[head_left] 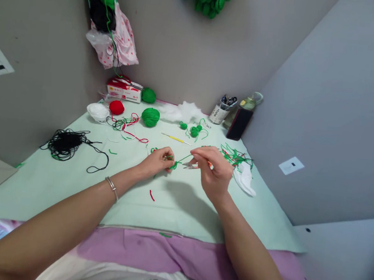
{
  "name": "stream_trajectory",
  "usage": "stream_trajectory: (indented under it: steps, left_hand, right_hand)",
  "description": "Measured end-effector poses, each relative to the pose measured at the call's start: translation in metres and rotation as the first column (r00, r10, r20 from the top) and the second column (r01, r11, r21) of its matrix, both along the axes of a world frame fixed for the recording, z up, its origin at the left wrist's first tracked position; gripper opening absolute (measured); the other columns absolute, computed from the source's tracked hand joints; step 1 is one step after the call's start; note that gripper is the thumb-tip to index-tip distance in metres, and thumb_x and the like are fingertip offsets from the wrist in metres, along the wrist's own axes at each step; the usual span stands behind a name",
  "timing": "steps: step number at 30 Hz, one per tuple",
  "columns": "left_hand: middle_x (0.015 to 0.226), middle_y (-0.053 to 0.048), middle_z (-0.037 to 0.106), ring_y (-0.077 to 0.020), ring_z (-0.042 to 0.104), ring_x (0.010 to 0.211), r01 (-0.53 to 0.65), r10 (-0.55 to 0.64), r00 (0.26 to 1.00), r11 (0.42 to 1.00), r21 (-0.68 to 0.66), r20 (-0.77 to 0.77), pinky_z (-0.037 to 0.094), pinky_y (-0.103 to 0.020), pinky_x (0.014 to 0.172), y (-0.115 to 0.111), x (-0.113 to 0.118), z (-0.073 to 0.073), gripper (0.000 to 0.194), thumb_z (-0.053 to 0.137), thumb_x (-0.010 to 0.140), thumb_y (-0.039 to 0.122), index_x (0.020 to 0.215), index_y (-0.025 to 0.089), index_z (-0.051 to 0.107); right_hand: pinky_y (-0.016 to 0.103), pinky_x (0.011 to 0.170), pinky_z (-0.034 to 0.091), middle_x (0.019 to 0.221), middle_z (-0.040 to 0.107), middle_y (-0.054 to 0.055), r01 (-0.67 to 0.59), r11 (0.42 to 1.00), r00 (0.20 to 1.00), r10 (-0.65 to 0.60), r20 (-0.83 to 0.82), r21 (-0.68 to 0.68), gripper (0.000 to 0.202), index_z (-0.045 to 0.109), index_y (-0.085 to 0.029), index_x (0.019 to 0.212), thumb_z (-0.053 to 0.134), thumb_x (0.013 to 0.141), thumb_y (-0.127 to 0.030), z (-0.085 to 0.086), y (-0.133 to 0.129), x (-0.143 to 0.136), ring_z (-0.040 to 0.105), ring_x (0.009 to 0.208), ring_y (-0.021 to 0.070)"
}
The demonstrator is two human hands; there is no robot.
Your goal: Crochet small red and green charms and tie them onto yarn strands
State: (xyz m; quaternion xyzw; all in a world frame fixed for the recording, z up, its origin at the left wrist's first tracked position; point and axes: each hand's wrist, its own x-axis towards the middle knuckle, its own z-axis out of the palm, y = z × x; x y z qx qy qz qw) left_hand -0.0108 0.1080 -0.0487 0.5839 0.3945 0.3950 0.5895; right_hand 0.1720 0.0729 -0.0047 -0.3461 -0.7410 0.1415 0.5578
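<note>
My left hand is closed, its fingertips pinching a small piece of green yarn work. From that piece a green strand runs up to my right hand, where thumb and forefinger pinch it. Thread snips with pale blades and an orange part stick out from under the right hand, pointing left; whether its other fingers grip them is hidden. A yellow crochet hook lies on the table just beyond both hands. Nearer to me is a short red yarn scrap.
Black yarn lies left, with white, red and green balls behind. Stuffing, a pen cup and a phone line the back. Green scraps and white cloth lie right.
</note>
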Motion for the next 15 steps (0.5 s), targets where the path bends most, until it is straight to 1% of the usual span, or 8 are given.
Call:
stream_trajectory:
  steps: [2,4,5,6,7,10,13,15]
  left_hand:
    - [0.073,0.004,0.056,-0.0108,0.060,0.059,0.026,-0.024,0.998,0.999,-0.031,0.057,0.044,-0.025,0.061,0.001,-0.001,-0.002,0.019,0.069,0.074,0.026,0.081,0.018,0.053]
    - [0.076,0.004,0.055,-0.0101,0.060,0.060,0.041,-0.034,0.991,0.998,-0.051,0.132,0.045,-0.025,0.064,0.003,-0.003,-0.002,0.021,0.069,0.076,0.028,0.086,0.018,0.053]
    - [0.076,0.005,0.054,-0.0101,0.061,0.061,0.047,-0.037,0.987,0.997,-0.061,0.159,0.046,-0.026,0.065,0.003,-0.004,-0.002,0.022,0.070,0.076,0.029,0.087,0.019,0.053]
    - [0.075,0.005,0.053,-0.0103,0.061,0.062,0.054,-0.042,0.984,0.996,-0.069,0.176,0.047,-0.026,0.067,0.004,-0.005,-0.001,0.023,0.070,0.076,0.029,0.087,0.019,0.053]
    - [0.074,0.005,0.052,-0.0105,0.061,0.063,0.061,-0.047,0.982,0.995,-0.073,0.182,0.047,-0.026,0.067,0.005,-0.006,-0.001,0.023,0.070,0.076,0.029,0.087,0.019,0.053]
    - [0.074,0.005,0.052,-0.0103,0.061,0.062,0.061,-0.047,0.986,0.995,-0.078,0.162,0.045,-0.025,0.064,0.007,-0.008,0.000,0.022,0.070,0.076,0.027,0.086,0.019,0.053]
    - [0.074,0.005,0.051,-0.0091,0.058,0.060,0.050,-0.038,0.985,0.997,-0.063,0.167,0.045,-0.024,0.063,0.007,-0.009,0.002,0.021,0.071,0.075,0.026,0.084,0.018,0.054]
    - [0.076,0.004,0.053,-0.0091,0.057,0.062,0.073,-0.060,0.978,0.996,-0.059,0.202,0.045,-0.024,0.063,0.006,-0.009,0.006,0.019,0.071,0.074,0.026,0.082,0.018,0.056]
  right_hand:
    - [0.024,0.052,0.050,0.081,0.069,0.003,-0.119,0.960,0.987,0.085,-0.140,-0.255,0.013,0.060,-0.022,0.089,0.053,0.095,-0.030,0.007,0.001,0.001,0.065,0.061,0.0126]
    - [0.023,0.045,0.045,0.068,0.067,0.000,-0.301,0.826,0.945,0.190,-0.267,-0.477,0.019,0.055,-0.022,0.086,0.051,0.096,-0.038,0.011,0.005,0.004,0.061,0.051,0.0116]
    - [0.021,0.043,0.042,0.060,0.063,-0.002,-0.369,0.762,0.921,0.224,-0.318,-0.532,0.021,0.053,-0.021,0.085,0.052,0.096,-0.040,0.013,0.007,0.006,0.056,0.045,0.0103]
    - [0.020,0.042,0.038,0.053,0.058,-0.005,-0.413,0.725,0.901,0.237,-0.363,-0.552,0.022,0.053,-0.021,0.084,0.053,0.095,-0.040,0.014,0.009,0.009,0.050,0.041,0.0087]
    - [0.018,0.041,0.034,0.048,0.052,-0.007,-0.433,0.721,0.884,0.224,-0.410,-0.540,0.022,0.054,-0.020,0.083,0.056,0.093,-0.039,0.016,0.012,0.012,0.044,0.039,0.0069]
    - [0.016,0.039,0.024,0.045,0.036,-0.011,-0.394,0.822,0.808,0.097,-0.581,-0.411,0.022,0.056,-0.019,0.080,0.066,0.087,-0.037,0.025,0.019,0.028,0.028,0.038,0.0042]
    - [0.015,0.039,0.022,0.049,0.031,-0.011,-0.257,0.923,0.725,-0.011,-0.688,-0.285,0.025,0.055,-0.020,0.078,0.071,0.081,-0.039,0.034,0.027,0.046,0.023,0.042,0.0044]
    - [0.015,0.039,0.023,0.051,0.030,-0.010,-0.185,0.952,0.708,-0.044,-0.705,-0.244,0.025,0.055,-0.021,0.079,0.071,0.082,-0.040,0.036,0.031,0.056,0.023,0.043,0.0050]
